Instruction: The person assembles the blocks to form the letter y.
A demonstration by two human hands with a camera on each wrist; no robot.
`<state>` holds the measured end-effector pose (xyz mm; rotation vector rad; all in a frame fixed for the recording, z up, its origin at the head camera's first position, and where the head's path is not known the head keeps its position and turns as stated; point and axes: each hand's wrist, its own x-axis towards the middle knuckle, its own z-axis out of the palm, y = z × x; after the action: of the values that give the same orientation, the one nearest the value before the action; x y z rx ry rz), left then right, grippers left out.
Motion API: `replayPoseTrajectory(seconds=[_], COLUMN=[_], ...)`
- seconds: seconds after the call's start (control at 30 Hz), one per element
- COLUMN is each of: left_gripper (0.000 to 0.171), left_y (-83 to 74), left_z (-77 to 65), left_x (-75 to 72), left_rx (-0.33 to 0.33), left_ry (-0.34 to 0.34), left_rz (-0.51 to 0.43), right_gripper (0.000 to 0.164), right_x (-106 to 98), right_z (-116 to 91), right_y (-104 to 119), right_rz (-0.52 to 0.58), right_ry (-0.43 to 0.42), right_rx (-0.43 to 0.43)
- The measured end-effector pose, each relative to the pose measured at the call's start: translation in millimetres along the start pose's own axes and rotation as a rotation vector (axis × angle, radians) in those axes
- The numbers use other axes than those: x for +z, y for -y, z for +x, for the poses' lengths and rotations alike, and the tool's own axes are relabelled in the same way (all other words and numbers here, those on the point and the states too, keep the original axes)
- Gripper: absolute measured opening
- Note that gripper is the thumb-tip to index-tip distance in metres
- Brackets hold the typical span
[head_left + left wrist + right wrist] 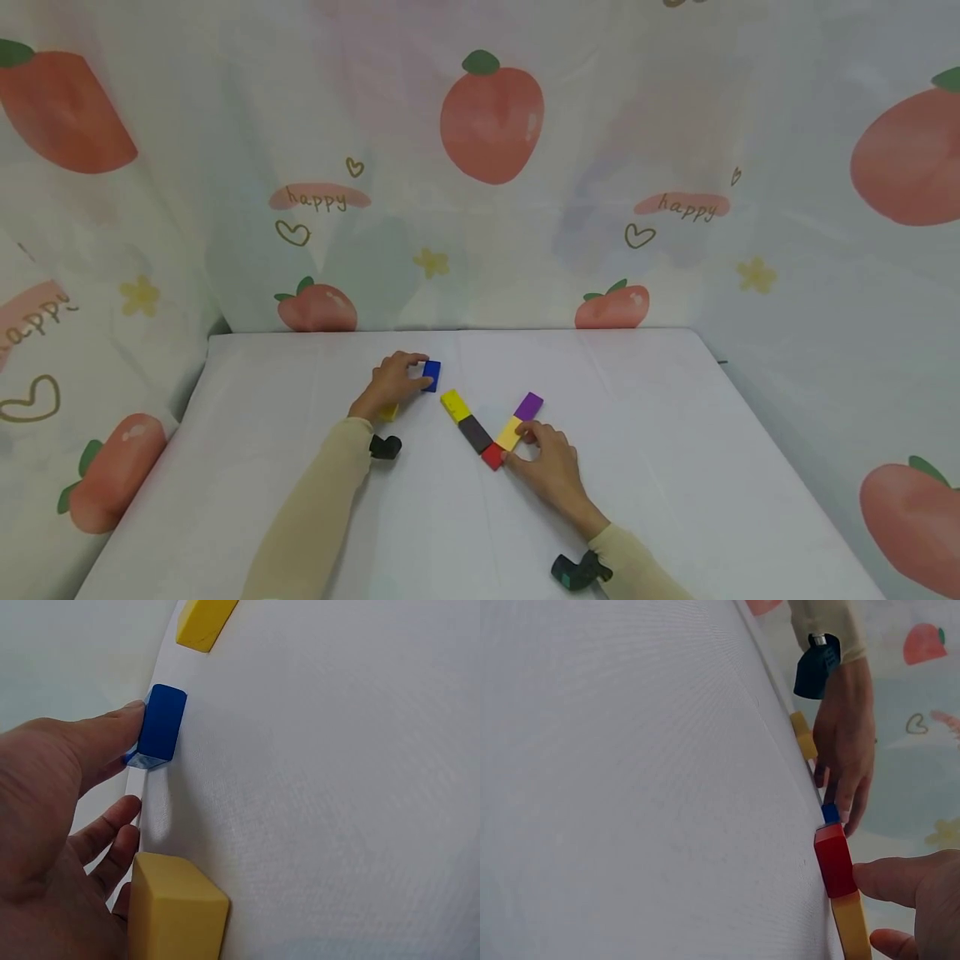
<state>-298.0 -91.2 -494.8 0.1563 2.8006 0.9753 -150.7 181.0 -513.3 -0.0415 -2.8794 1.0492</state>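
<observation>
My left hand (390, 383) pinches a blue block (432, 372) between thumb and fingers, toward the back of the table. In the left wrist view the thumb lies along one face of that block (162, 724). Five-colour blocks form a V: bright yellow (454, 406), dark grey (475, 433), red (492, 457), light yellow (508, 435) and purple (529, 406). At its right arm is my right hand (553, 467). Its thumb touches the red block (835, 862); another fingertip lies close beside the light yellow block (851, 930). The far fingers are partly hidden.
A yellow block (389, 413) lies partly hidden under my left wrist; it also shows large in the left wrist view (180, 915). White cloth (450, 533) covers the table. A printed curtain (495, 250) hangs behind its back edge.
</observation>
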Motion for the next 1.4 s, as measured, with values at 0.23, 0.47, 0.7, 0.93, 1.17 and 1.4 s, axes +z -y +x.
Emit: replayPoseTrajectory(seconds=[0.23, 0.47, 0.7, 0.93, 1.17, 1.4], left_gripper=[0.048, 0.053, 0.06, 0.053, 0.045, 0.044], left_y=[0.6, 6.1, 5.6, -0.8, -1.4, 3.3], left_z=[-2.0, 2.9, 5.2, 3.5, 1.0, -2.6], left_x=[-2.2, 2.4, 10.0, 12.5, 11.0, 8.1], left_rx=[-0.011, -0.044, -0.141, -0.148, -0.138, -0.132], left_ry=[0.022, 0.012, -0.086, -0.149, -0.162, -0.172], left_rz=[-0.04, -0.051, -0.018, 0.039, 0.045, 0.002], right_gripper=[0.039, 0.039, 0.039, 0.039, 0.039, 0.039], right_x=[1, 1, 1, 2, 1, 1], right_z=[0, 0, 0, 1, 0, 0], right_y=[0, 0, -2, -2, -2, -1], right_rz=[-0.007, -0.007, -0.005, -0.008, -0.005, -0.014], right_ry=[-0.007, -0.007, -0.011, -0.008, -0.009, -0.012], right_rx=[-0.003, -0.001, -0.005, -0.007, -0.009, -0.01])
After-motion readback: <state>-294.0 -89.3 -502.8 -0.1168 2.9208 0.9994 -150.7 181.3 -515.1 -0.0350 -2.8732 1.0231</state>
